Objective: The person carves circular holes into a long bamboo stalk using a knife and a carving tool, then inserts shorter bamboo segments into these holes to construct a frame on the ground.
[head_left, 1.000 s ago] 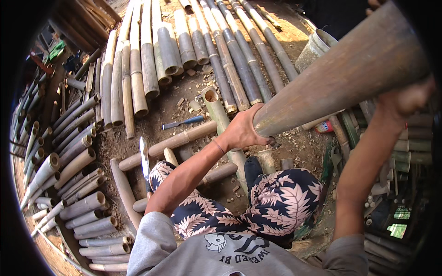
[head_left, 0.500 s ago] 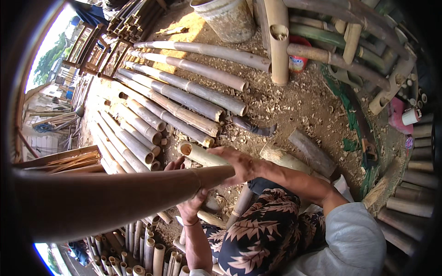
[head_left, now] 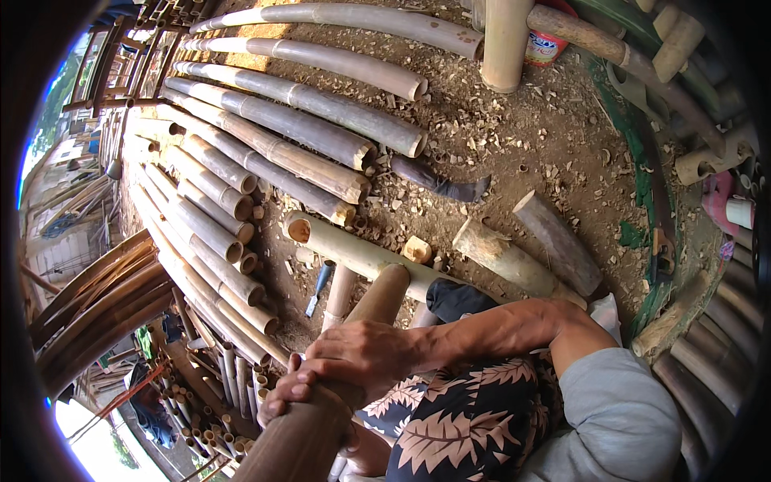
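Observation:
Both my hands are closed around a thick brown bamboo pole [head_left: 277, 446], which runs from the lower edge up toward the middle. My right hand [head_left: 365, 353] lies over the top of the pole. My left hand [head_left: 287, 394] wraps it from beneath; much of it is hidden behind the pole, with fingertips showing on the left side. The pole's far end overlaps a pale bamboo log [head_left: 349, 251] lying crosswise; whether they touch I cannot tell. A blue-handled chisel [head_left: 319, 287] lies on the ground left of a short bamboo support [head_left: 340, 293].
Long bamboo poles [head_left: 297, 140] lie in rows ahead and to the left. Two short bamboo pieces [head_left: 558, 241] rest at the right among shavings. A dark curved sheath-like piece [head_left: 440, 181] lies beyond the log. Cut bamboo [head_left: 707, 377] is stacked at the far right.
The pole has swung from lying across the view at left to pointing forward from the lower edge. My hands have moved down and left, and come together on it.

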`<state>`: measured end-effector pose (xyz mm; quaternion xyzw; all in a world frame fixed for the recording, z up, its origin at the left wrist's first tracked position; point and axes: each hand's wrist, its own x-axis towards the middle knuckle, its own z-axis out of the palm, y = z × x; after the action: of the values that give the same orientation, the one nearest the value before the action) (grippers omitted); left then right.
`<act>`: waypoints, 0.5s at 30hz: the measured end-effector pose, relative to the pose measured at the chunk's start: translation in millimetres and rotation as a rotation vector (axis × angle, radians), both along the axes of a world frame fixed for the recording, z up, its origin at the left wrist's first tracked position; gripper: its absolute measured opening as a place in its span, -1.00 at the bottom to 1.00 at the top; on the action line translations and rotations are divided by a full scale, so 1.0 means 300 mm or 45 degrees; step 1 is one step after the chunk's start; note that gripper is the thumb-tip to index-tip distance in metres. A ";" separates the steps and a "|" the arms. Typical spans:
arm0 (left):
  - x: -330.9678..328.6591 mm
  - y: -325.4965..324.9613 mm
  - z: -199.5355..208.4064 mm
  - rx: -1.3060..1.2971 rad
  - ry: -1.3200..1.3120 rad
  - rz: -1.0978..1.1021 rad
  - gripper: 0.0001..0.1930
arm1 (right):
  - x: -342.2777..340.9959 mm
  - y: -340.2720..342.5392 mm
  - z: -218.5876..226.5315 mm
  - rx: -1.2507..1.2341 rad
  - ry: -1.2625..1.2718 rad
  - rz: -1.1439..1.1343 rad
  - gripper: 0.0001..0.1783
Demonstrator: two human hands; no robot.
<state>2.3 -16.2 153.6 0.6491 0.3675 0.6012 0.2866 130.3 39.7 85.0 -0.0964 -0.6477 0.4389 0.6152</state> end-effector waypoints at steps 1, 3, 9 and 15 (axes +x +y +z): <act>0.013 -0.022 0.012 0.033 -0.086 0.063 -0.21 | 0.000 0.018 0.024 0.045 0.043 0.082 -0.18; 0.158 -0.023 0.064 0.175 -0.441 0.336 -0.28 | -0.020 0.057 0.133 0.041 -0.049 0.401 -0.21; 0.096 0.076 0.399 0.048 -0.596 0.474 -0.22 | 0.016 0.208 0.490 -0.051 -0.366 0.766 0.06; 0.046 0.096 0.333 -0.338 -0.586 0.206 -0.21 | 0.465 0.050 0.094 -0.111 -0.896 0.195 0.33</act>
<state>16.0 12.8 253.5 0.4207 0.4190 0.7004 0.3960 269.7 54.7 113.2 -0.2190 -0.8058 0.4510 0.3151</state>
